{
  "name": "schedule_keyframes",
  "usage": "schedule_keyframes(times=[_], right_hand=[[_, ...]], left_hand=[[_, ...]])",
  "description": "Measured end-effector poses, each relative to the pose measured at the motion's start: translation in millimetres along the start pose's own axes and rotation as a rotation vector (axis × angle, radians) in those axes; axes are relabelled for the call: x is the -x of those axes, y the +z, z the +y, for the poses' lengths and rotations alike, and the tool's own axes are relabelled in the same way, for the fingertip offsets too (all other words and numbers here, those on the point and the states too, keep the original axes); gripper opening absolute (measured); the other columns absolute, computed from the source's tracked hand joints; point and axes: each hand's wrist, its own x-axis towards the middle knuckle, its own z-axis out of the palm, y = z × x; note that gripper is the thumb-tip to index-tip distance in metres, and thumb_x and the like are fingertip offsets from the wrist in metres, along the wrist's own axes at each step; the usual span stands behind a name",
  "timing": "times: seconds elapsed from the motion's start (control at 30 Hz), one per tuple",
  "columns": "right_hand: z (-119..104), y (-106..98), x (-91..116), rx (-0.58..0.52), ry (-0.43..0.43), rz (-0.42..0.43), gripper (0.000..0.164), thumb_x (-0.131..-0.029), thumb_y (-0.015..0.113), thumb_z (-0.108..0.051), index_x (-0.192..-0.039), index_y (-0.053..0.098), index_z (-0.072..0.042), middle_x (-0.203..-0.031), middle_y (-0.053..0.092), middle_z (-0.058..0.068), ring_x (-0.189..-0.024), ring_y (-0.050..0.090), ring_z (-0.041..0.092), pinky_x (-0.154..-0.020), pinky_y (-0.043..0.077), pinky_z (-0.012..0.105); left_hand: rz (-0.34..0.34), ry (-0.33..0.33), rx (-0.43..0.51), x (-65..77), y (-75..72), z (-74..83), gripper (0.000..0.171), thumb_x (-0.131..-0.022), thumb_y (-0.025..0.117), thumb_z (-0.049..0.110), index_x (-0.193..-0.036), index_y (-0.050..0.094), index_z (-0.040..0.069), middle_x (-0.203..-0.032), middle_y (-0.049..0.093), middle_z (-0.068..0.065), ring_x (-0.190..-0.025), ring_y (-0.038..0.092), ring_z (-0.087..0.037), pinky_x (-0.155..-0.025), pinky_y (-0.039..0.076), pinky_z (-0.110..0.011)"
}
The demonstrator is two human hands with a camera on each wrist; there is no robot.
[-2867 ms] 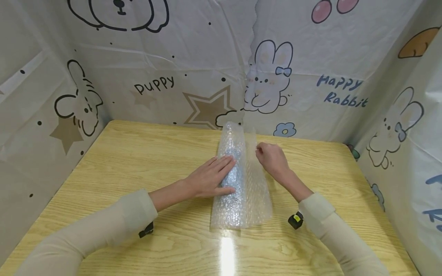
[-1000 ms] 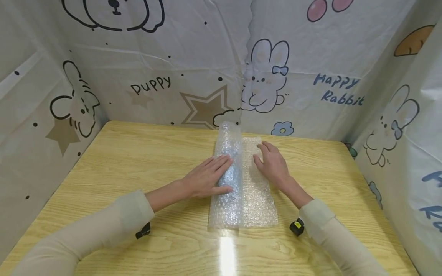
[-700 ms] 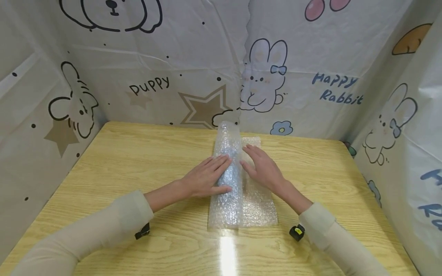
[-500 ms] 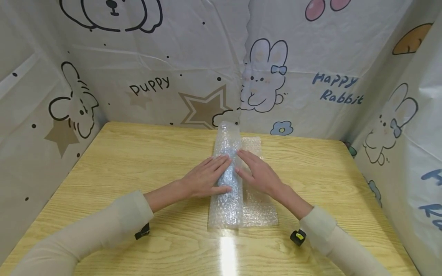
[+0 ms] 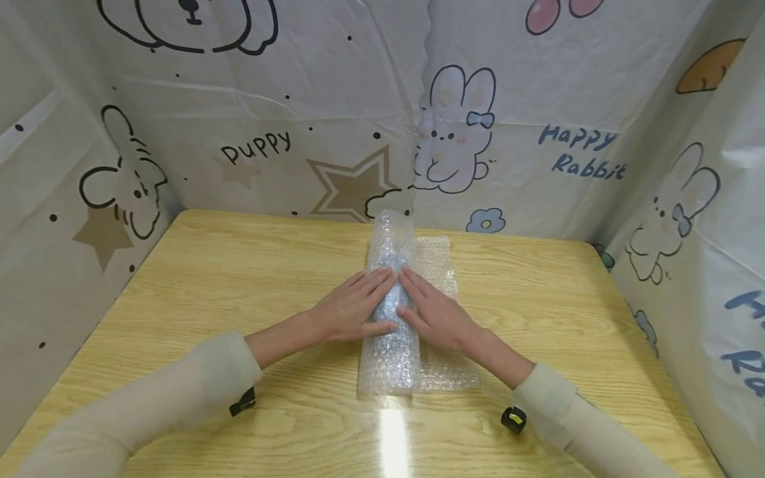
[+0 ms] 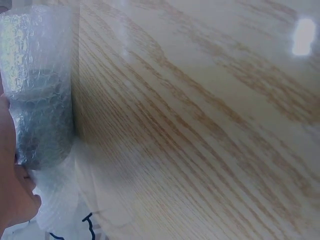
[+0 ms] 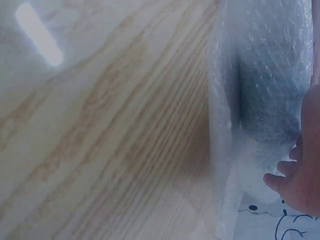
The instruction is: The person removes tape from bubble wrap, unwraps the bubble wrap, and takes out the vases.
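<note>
A roll of clear bubble wrap [image 5: 388, 372] lies lengthwise on the table, wrapped round a bluish thing. In the left wrist view this inner thing [image 6: 42, 130] looks like a dark, rounded cylinder, blurred by the layers. My left hand [image 5: 349, 309] rests on the roll from the left, fingers straight and thumb spread. From the right, my right hand [image 5: 439, 315] lays its extended fingers on the same roll, fingertips close to those of the left. A loose flap of the wrap [image 5: 436, 259] spreads flat on the right, partly hidden under the right hand.
The wood-grain table [image 5: 239, 265] is enclosed by printed cloth [image 5: 335, 86] at the back and sides. The roll's far end reaches the back edge near this cloth. A bright light reflection shows in front of the roll.
My right hand has let go of the wrap's loose edge, which now lies flat, and has moved left onto the roll beside my left hand. The left hand has stayed on the roll.
</note>
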Motion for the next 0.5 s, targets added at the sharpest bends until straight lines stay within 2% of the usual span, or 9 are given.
schedule_keyframes(times=[0.2, 0.5], right_hand=[[-3.9, 1.3, -4.6, 0.023, -0.044, 0.008, 0.069, -0.109, 0.029, -0.044, -0.157, 0.015, 0.003, -0.163, 0.014, 0.021, -0.149, 0.018, 0.035, -0.118, 0.022, 0.049], [-12.1, 1.2, -14.7, 0.018, -0.061, -0.011, 0.067, -0.109, 0.036, -0.039, -0.157, 0.016, 0.004, -0.163, 0.014, 0.022, -0.149, 0.016, 0.034, -0.119, 0.019, 0.046]], left_hand=[[0.010, -0.003, 0.015, 6.4, 0.1, -3.2, 0.093, -0.099, 0.042, 0.065, -0.159, 0.012, 0.001, -0.164, 0.014, -0.017, -0.151, 0.012, -0.029, -0.120, 0.012, -0.047], [0.015, -0.018, 0.033, 16.6, 0.6, -10.8, 0.093, -0.099, 0.041, 0.066, -0.159, 0.010, 0.002, -0.164, 0.012, -0.016, -0.151, 0.012, -0.028, -0.120, 0.012, -0.049]])
